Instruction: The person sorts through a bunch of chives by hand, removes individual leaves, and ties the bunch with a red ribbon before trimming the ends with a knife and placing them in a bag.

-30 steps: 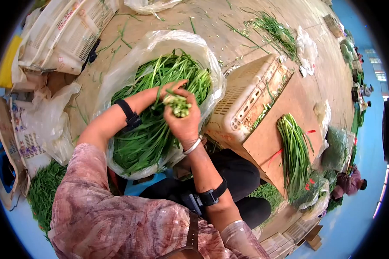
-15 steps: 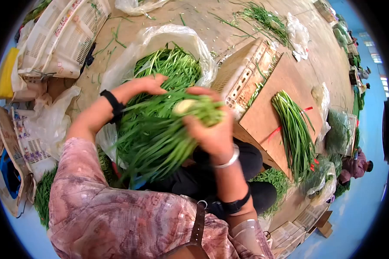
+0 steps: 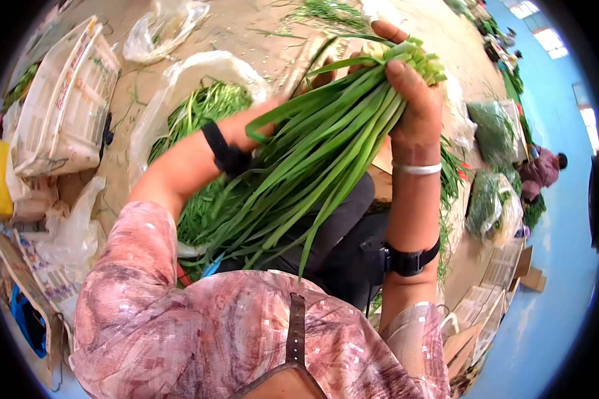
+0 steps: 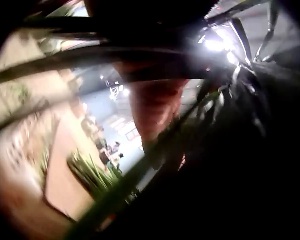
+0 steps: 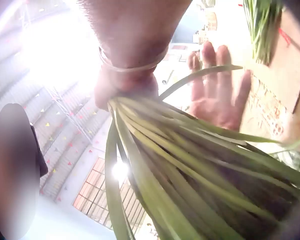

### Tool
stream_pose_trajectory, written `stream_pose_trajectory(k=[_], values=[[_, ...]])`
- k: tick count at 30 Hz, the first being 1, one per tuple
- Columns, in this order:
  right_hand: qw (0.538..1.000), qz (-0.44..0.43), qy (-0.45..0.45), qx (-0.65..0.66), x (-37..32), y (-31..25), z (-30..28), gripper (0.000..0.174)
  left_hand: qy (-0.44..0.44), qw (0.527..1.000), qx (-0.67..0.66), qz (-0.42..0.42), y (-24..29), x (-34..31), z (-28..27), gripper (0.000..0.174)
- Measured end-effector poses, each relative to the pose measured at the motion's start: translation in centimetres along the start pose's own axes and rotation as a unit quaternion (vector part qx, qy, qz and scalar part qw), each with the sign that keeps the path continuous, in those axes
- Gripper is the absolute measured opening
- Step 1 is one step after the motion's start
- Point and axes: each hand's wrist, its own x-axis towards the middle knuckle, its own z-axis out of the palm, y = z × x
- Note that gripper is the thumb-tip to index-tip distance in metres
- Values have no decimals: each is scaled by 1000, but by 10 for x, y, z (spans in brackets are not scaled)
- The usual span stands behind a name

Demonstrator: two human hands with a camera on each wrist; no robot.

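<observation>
A thick bunch of garlic chives [image 3: 333, 146] hangs raised in front of the chest, pale cut ends at upper right, leaves sweeping down to lower left. My right hand [image 3: 416, 110] grips it near the cut ends, with the thumb across the stems. Behind the leaves, my left hand [image 5: 217, 100] shows in the right wrist view with its fingers straight and spread, holding nothing. In the head view that hand is mostly hidden by the bunch. Blurred leaves cross the left wrist view. More chives [image 3: 203, 110] fill an open plastic bag [image 3: 229, 65] below the left forearm.
A brown board [image 4: 65, 175] bears a bundle of chives [image 4: 87, 172], with a red tie visible in the right wrist view. White plastic crates [image 3: 63, 113] stand at left. Filled clear bags [image 3: 486, 206] and another person [image 3: 542, 173] are at far right.
My right hand has lifted the bunch out of the bag area, up and to the right. My left hand has moved right, behind the bunch. The head view has shifted.
</observation>
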Motion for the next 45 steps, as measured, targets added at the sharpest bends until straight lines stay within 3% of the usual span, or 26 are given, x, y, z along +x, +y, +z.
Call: stream_pose_trajectory(k=[1,6,7,8,10,16,18,20,22,23,26,28,29,32,33,35,36,38,39,40,41,43,44,45], values=[[1000,-4,25,-17,-4,-10,-8,60,-12,1000,2,-12,-11,10,3,74],[991,-3,132,26,-47,-27,-85,42,152,985,-30,-74,-122,41,54,77],[989,5,150,18,-60,-26,-99,43,119,967,-224,-21,-139,37,50,93],[986,7,161,33,-75,-21,-115,42,116,966,-229,-33,-149,35,56,93],[974,-12,222,36,-105,-12,-143,41,15,944,-329,-33,-165,32,64,120],[933,-13,360,7,-175,7,-175,30,136,929,-322,-118,-181,8,77,121],[916,-1,401,-18,-191,17,-181,28,143,932,-278,-185,-190,4,68,121],[897,0,437,-72,-207,35,-196,29,275,907,-209,-242,-164,34,117,109],[882,13,466,-68,-219,44,-203,26,246,892,-272,-264,-179,40,102,91],[876,12,476,-73,-224,46,-207,26,243,890,-274,-273,-181,42,101,91],[858,25,505,-92,-238,48,-211,25,287,874,-240,-310,-185,47,93,79],[849,8,522,-88,-247,54,-217,25,276,880,-131,-364,-195,46,75,72],[849,5,524,-64,-254,56,-220,25,317,867,-119,-365,-195,53,80,66],[840,-9,542,-22,-275,49,-221,29,286,865,-41,-410,-200,50,56,60],[852,-11,521,51,-287,42,-225,35,259,876,-36,-406,-200,52,48,59],[872,-59,421,241,-304,14,-218,48,233,881,14,-413,-188,61,46,52],[882,-105,381,257,-310,-5,-205,61,214,882,39,-418,-181,67,46,48],[870,-89,407,262,-335,-8,-208,67,178,891,116,-400,-186,66,28,40],[857,-23,467,214,-345,-6,-214,71,153,885,177,-403,-188,62,28,40],[862,-44,485,141,-353,-7,-218,68,120,876,245,-397,-183,73,34,40],[869,-93,468,130,-356,-24,-208,64,167,898,122,-388,-176,81,48,35],[855,-149,458,192,-368,-37,-197,46,142,876,192,-419,-167,76,46,33],[829,-108,528,151,-375,-39,-199,30,112,869,229,-423,-164,73,41,33],[837,-106,527,105,-380,-39,-204,25,105,869,232,-425,-162,76,36,33]])
